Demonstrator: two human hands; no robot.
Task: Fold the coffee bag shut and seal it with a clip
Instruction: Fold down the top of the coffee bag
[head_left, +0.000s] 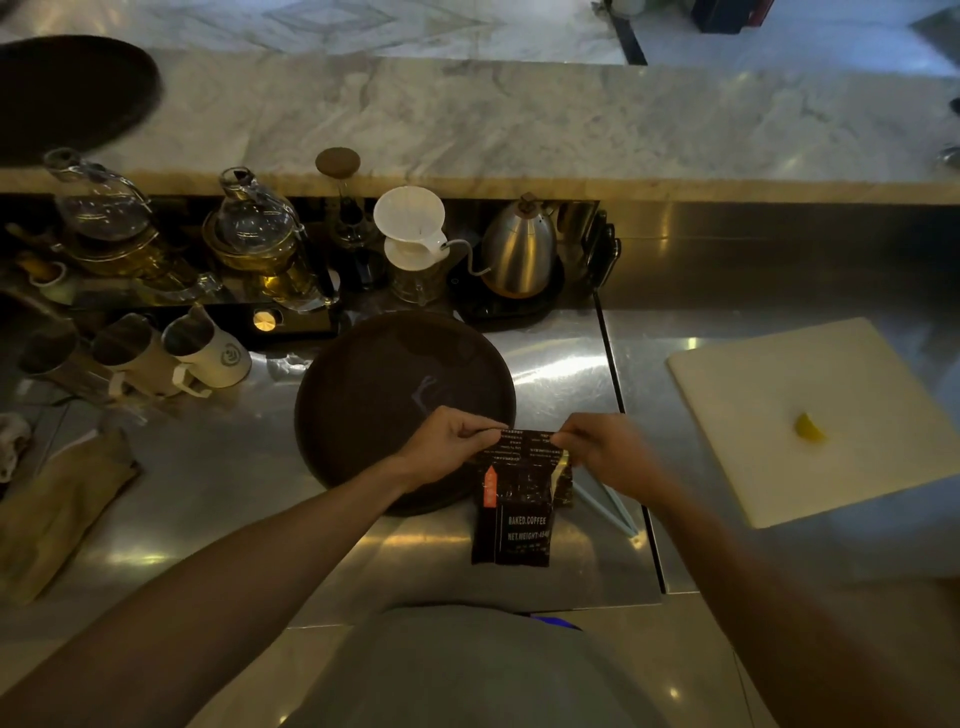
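A black coffee bag (519, 519) with white lettering and an orange tag stands on the steel counter, right in front of me. Its top flap is bent over. My left hand (447, 444) pinches the flap's left corner, and my right hand (605, 452) pinches the right corner. A long pale blue clip (610, 506) lies on the counter just right of the bag, partly behind my right wrist and apart from both hands.
A round dark tray (384, 384) sits just behind the bag. A white cutting board (810, 410) with a lemon wedge (809, 427) lies to the right. Glass teapots, a dripper, a steel kettle (519, 249) and pitchers line the back and left. A tan cloth (57, 509) lies far left.
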